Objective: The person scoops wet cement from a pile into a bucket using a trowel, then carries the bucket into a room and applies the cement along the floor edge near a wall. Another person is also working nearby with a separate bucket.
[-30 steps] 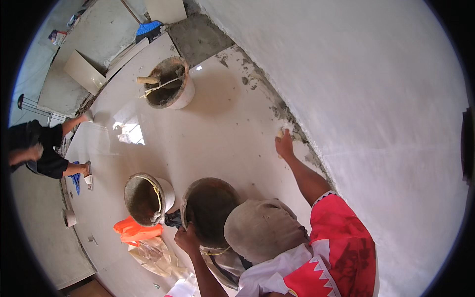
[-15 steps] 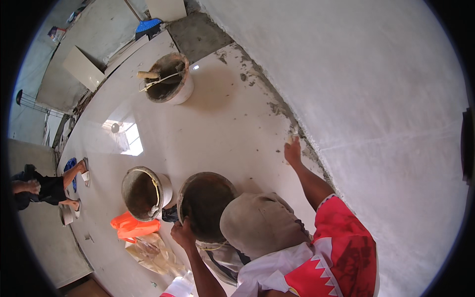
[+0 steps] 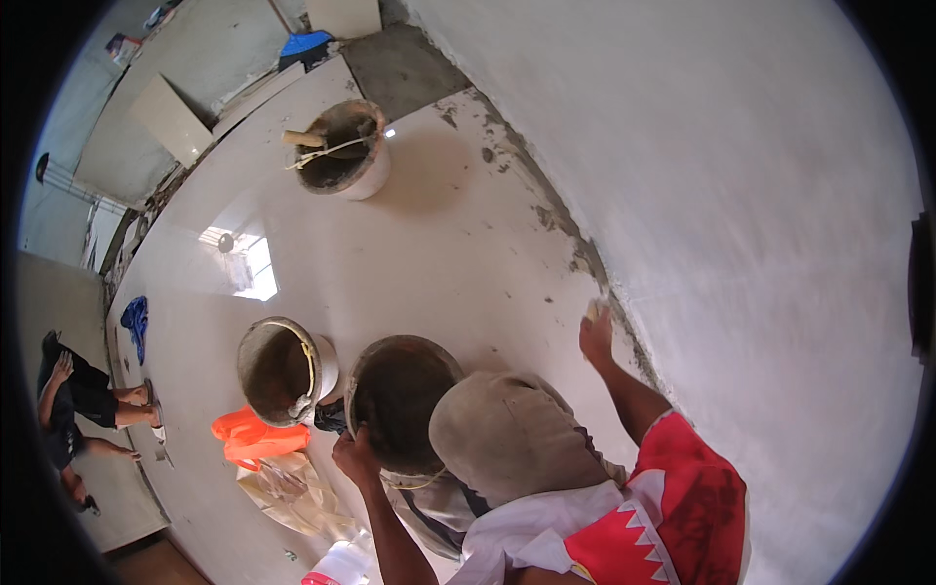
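Note:
My left hand (image 3: 357,456) is closed over the near-left rim of a large bucket (image 3: 363,375), dark and mortar-stained inside. At the foot of the wall on the right, my right hand (image 3: 597,339) is closed around a small scraper-like tool (image 3: 593,310) with a pale yellowish handle. Its blade is small and blurred, close to the grey mortar strip (image 3: 588,255) between floor and wall. A beige cap (image 3: 507,424) covers the view just right of the bucket.
Another bucket (image 3: 326,385) stands just left. Farther off, a bucket (image 3: 369,180) has a wooden-handled tool (image 3: 302,138) across it. An orange bag (image 3: 258,436) and clear plastic (image 3: 292,492) lie left. A person (image 3: 83,390) stands far left; a blue broom (image 3: 307,42) is at the back.
My right hand has moved nearer to me along the wall's foot with the tool. My left hand stays on the bucket rim. The other person has shifted nearer and changed posture.

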Motion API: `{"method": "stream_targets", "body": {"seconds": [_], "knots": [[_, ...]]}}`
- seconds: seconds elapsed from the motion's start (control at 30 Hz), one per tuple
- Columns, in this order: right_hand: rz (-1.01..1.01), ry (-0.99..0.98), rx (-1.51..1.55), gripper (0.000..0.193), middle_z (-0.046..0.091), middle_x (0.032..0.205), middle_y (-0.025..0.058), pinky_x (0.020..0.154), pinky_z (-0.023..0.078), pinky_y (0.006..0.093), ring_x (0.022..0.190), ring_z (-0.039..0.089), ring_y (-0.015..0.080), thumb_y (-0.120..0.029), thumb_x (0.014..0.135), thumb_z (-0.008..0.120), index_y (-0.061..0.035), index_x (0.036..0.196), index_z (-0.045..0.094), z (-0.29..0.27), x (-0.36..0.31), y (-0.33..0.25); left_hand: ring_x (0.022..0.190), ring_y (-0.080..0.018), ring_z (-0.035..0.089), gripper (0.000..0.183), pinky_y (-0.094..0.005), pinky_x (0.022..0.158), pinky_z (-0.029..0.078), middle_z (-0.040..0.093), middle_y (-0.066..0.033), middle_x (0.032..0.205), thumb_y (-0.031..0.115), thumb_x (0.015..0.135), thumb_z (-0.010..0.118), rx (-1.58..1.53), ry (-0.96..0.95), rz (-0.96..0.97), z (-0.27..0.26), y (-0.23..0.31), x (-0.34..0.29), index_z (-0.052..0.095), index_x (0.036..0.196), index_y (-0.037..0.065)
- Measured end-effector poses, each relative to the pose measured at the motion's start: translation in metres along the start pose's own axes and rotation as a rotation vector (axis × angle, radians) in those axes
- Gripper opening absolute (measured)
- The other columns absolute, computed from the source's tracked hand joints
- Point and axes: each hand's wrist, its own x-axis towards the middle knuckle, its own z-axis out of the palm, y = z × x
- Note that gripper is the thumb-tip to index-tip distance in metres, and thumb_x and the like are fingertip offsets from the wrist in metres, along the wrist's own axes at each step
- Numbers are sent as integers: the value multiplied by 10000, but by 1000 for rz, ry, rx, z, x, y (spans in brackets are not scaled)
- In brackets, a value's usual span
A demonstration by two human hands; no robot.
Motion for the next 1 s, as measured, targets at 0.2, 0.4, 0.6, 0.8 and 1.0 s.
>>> {"method": "stream_targets", "body": {"seconds": [0.2, 0.4, 0.6, 0.8, 1.0], "knots": [[-66, 88, -36, 512, 480, 1194, 368, 939, 419, 551, 1099, 503, 535, -131, 884, 553, 56, 1304, 328, -9, -19, 23, 610, -358, 634, 357, -463, 633, 476, 647, -225, 666, 322, 766, 687, 46, 25, -4, -4, 10, -6, 701, 775, -35], [-56, -143, -73, 460, 510, 1145, 354, 924, 421, 550, 1056, 522, 526, -114, 873, 546, 57, 1256, 357, -40, -39, 27, 634, -383, 641, 355, -476, 642, 480, 645, -235, 680, 332, 753, 691, 75, 14, -27, -6, 8, -5, 698, 780, -22], [-87, -32, 1, 463, 550, 1118, 326, 884, 455, 523, 1040, 557, 499, -142, 866, 575, 25, 1257, 392, -55, -48, -9, 625, -373, 624, 409, -473, 631, 471, 627, -237, 661, 367, 746, 696, 167, 75, 77, 2, -5, -1, 675, 734, -41], [-390, -469, 181, 551, 610, 1172, 261, 969, 467, 424, 1141, 592, 404, -211, 866, 665, -11, 1331, 447, -50, -63, -75, 732, -422, 648, 477, -506, 677, 496, 641, -246, 731, 465, 763, 685, 275, 46, 140, 7, -13, 6, 649, 675, -2], [-646, -1247, 260, 481, 594, 1231, 185, 926, 496, 403, 1087, 626, 351, -254, 925, 576, -116, 1371, 461, -25, -51, -158, 710, -395, 649, 448, -482, 681, 500, 646, -204, 700, 470, 765, 682, 157, 20, 38, 8, -1, 2, 680, 735, 23]]}}
